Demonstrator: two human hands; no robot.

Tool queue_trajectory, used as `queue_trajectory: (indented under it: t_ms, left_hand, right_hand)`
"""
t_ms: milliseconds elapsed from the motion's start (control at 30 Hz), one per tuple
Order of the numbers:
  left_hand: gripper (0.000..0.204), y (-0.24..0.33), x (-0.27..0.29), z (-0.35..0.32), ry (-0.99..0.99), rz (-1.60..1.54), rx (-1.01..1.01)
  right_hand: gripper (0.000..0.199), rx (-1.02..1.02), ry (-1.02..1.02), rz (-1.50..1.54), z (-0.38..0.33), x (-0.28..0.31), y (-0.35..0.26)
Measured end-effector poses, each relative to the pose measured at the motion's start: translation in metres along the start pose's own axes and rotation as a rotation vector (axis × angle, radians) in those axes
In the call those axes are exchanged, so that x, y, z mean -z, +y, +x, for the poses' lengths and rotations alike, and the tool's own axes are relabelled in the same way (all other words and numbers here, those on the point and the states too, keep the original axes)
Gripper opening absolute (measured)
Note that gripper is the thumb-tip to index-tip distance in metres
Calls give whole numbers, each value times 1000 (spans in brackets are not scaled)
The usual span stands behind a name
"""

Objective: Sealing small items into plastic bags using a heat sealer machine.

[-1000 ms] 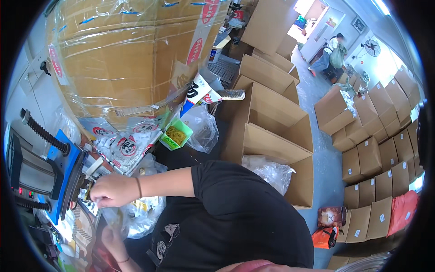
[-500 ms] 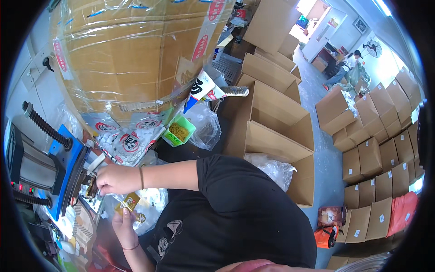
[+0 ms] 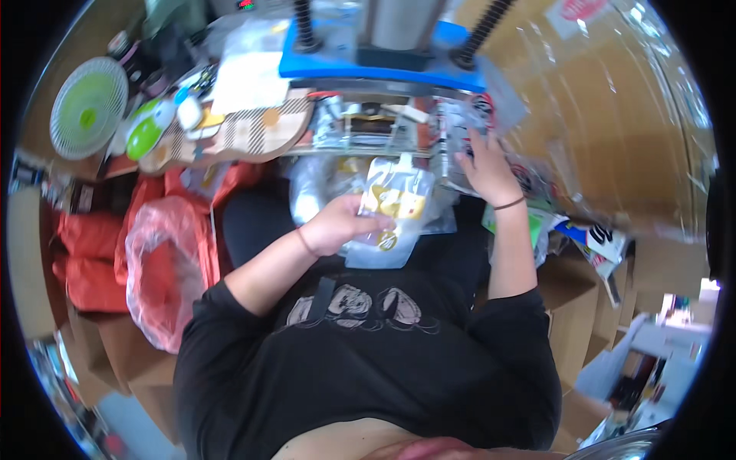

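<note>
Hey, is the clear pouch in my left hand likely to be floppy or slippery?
The pouch will probably flop, since it looks like thin, see-through film. Its smooth, slightly glossy face suggests it could slide a bit. It also seems light, as your left hand alone holds it.

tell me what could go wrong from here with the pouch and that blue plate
The left hand alone holds the clear pouch, so it might slip or crease. The right hand is spread near the blue plate; if that plate moved, the hand could perhaps get pinched.
</note>
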State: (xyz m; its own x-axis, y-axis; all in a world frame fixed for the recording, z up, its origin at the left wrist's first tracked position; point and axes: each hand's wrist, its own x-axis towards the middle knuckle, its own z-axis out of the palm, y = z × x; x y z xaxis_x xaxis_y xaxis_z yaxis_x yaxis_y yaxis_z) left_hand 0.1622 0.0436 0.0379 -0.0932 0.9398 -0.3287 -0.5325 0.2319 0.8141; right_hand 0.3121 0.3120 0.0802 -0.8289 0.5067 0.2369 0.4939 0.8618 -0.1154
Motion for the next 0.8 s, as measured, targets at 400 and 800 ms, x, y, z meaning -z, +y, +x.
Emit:
queue_trajectory:
  t_ms: [400,800]
  left_hand:
    - [28,39,50,47,115,-214,-27]
    - [62,91,178,3,1194,1645,-724]
  right_hand:
    - [33,-68,-4,-34,16,-42,23]
    - [24,269,-56,256,-7,-22,32]
